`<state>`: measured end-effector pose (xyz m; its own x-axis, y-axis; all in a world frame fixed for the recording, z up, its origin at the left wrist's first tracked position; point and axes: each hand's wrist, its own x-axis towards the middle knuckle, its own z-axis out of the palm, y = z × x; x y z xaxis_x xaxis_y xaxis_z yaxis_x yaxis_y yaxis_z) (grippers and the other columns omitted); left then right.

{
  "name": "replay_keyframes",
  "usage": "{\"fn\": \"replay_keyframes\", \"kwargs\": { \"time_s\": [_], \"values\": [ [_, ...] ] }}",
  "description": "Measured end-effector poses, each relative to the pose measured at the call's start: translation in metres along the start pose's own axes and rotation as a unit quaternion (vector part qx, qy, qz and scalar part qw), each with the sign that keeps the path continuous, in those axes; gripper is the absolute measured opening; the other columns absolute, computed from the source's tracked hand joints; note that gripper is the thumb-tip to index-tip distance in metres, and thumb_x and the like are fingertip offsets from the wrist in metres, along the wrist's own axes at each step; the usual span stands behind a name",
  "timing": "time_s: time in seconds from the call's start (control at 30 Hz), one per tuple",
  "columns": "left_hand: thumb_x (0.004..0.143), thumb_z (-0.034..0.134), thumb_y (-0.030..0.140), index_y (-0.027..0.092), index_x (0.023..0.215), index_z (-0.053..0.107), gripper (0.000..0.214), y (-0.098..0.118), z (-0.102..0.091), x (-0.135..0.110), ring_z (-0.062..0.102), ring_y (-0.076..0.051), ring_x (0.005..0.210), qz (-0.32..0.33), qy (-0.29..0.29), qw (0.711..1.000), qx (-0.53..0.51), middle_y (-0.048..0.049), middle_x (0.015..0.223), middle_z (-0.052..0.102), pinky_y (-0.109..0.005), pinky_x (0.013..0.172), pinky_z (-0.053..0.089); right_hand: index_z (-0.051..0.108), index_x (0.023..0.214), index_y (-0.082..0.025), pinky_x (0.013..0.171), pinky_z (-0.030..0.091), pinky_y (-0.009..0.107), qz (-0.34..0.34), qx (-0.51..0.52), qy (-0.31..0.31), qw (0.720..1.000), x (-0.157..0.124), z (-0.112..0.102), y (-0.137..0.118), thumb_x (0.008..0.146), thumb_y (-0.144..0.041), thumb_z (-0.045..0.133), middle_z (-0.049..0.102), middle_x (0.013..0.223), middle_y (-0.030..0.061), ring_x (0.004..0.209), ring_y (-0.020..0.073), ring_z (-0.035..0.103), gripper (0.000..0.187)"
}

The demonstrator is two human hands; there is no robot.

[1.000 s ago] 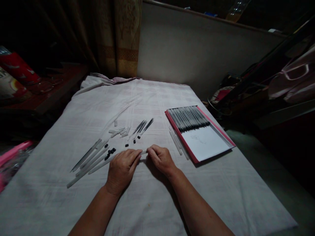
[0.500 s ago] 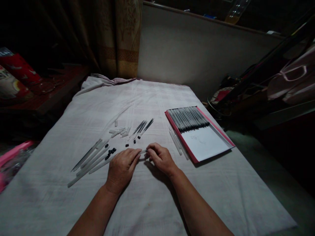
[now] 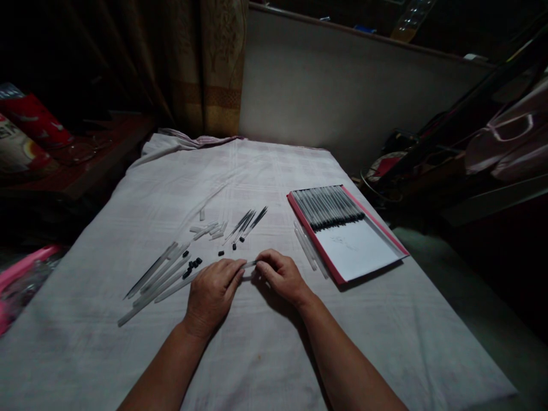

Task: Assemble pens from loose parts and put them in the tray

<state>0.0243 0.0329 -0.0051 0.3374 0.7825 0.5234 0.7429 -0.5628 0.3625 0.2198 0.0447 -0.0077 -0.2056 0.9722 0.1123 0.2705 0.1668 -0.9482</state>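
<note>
Between my two hands lies a thin translucent pen [image 3: 250, 264], its ends hidden by my fingers. My left hand [image 3: 217, 288] pinches one end, and my right hand [image 3: 278, 275] pinches the other, where a dark part shows at the fingertips. Left of my left hand are several clear pen barrels [image 3: 159, 279] and small black plugs [image 3: 194, 263]. Ahead of my hands lie dark ink refills [image 3: 246, 224] and short clear pen caps [image 3: 209, 229]. To the right, a red-edged box [image 3: 342, 279] holds a row of assembled pens [image 3: 327, 205].
A pale checked cloth [image 3: 265, 365] covers the table. Several clear tubes [image 3: 305, 245] lie along the box's left side. A brown curtain [image 3: 220, 74] hangs behind, beside a grey wall [image 3: 317, 80]. A red packet [image 3: 36, 120] stands on a side table at left.
My hands stay almost in place. A little more dark material shows on the pen by my right fingertips; the loose parts and the box have not moved.
</note>
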Motion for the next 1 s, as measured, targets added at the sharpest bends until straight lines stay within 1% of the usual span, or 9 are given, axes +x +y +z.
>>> {"fn": "replay_keyframes", "kwargs": {
  "time_s": [0.07,0.2,0.33,0.47,0.6,0.67,0.77,0.9,1.0],
  "values": [
    [0.098,0.051,0.030,0.020,0.108,0.068,0.022,0.0002,-0.0002,0.0002,0.069,-0.019,0.080,0.001,0.000,1.000,0.000,-0.0043,0.091,0.074,-0.030,0.071,0.051,0.061,0.082,-0.020,0.064,0.049,0.025,0.007,-0.003,-0.004,1.000,0.0002,0.0001,0.0004,0.092,-0.031,0.052,0.065,0.070,0.0004,0.065,0.0134,0.061,0.018],
    [0.098,0.051,0.030,0.021,0.108,0.068,0.022,0.0003,-0.0002,0.0001,0.070,-0.019,0.081,0.002,-0.003,1.000,-0.006,-0.0042,0.091,0.074,-0.031,0.072,0.051,0.062,0.095,-0.020,0.063,0.049,0.024,0.004,0.002,-0.013,1.000,0.0003,0.0001,0.0019,0.088,-0.030,0.057,0.067,0.076,-0.0001,0.065,0.0129,0.061,0.013],
    [0.098,0.051,0.031,0.020,0.108,0.068,0.022,0.0008,-0.0004,-0.0001,0.069,-0.019,0.080,0.005,0.000,1.000,-0.003,-0.0042,0.091,0.074,-0.030,0.072,0.051,0.061,0.084,-0.020,0.062,0.048,0.025,0.015,0.001,-0.018,1.000,0.0002,-0.0005,0.0028,0.092,-0.033,0.052,0.066,0.071,0.0002,0.063,0.0129,0.061,0.017],
    [0.098,0.050,0.031,0.020,0.107,0.068,0.022,0.0013,-0.0010,-0.0001,0.069,-0.019,0.079,0.003,0.002,1.000,-0.006,-0.0038,0.091,0.074,-0.030,0.072,0.051,0.060,0.099,-0.021,0.061,0.048,0.025,0.016,0.030,-0.024,0.999,0.0002,-0.0015,0.0022,0.089,-0.031,0.056,0.065,0.072,-0.0015,0.062,0.0129,0.061,0.015],
    [0.098,0.050,0.032,0.021,0.107,0.068,0.023,0.0007,-0.0006,-0.0005,0.069,-0.019,0.080,-0.001,-0.003,1.000,-0.006,-0.0043,0.091,0.074,-0.030,0.072,0.051,0.061,0.086,-0.020,0.063,0.047,0.024,0.003,0.008,-0.009,1.000,0.0007,-0.0022,0.0014,0.090,-0.031,0.054,0.063,0.071,-0.0017,0.064,0.0125,0.060,0.013],
    [0.098,0.050,0.032,0.020,0.107,0.068,0.023,0.0006,0.0000,-0.0006,0.069,-0.019,0.080,-0.004,-0.006,1.000,-0.006,-0.0046,0.092,0.074,-0.030,0.072,0.051,0.061,0.089,-0.020,0.061,0.046,0.024,0.018,0.013,-0.016,1.000,0.0007,-0.0021,0.0021,0.092,-0.033,0.052,0.062,0.068,-0.0028,0.061,0.0123,0.059,0.015],
    [0.099,0.049,0.032,0.021,0.107,0.069,0.024,0.0005,0.0005,-0.0006,0.069,-0.019,0.080,-0.007,-0.010,1.000,-0.010,-0.0050,0.091,0.074,-0.030,0.072,0.051,0.061,0.099,-0.020,0.062,0.046,0.024,0.015,0.009,-0.034,0.999,0.0004,-0.0017,0.0033,0.090,-0.031,0.056,0.065,0.071,-0.0024,0.063,0.0126,0.060,0.015],
    [0.098,0.050,0.032,0.021,0.107,0.069,0.024,0.0003,0.0005,-0.0009,0.069,-0.019,0.079,-0.008,-0.013,1.000,-0.009,-0.0055,0.091,0.074,-0.030,0.072,0.051,0.061,0.084,-0.020,0.067,0.046,0.025,-0.007,-0.038,-0.015,0.999,0.0011,-0.0013,0.0013,0.091,-0.032,0.053,0.064,0.071,-0.0010,0.067,0.0134,0.060,0.016],
    [0.098,0.050,0.031,0.020,0.107,0.068,0.023,0.0001,0.0005,-0.0009,0.069,-0.019,0.079,-0.002,-0.007,1.000,-0.006,-0.0052,0.090,0.074,-0.030,0.072,0.051,0.060,0.083,-0.020,0.066,0.045,0.025,-0.005,-0.050,-0.021,0.999,0.0015,-0.0018,-0.0019,0.092,-0.034,0.051,0.062,0.069,-0.0015,0.065,0.0134,0.058,0.019]
  ]
}}
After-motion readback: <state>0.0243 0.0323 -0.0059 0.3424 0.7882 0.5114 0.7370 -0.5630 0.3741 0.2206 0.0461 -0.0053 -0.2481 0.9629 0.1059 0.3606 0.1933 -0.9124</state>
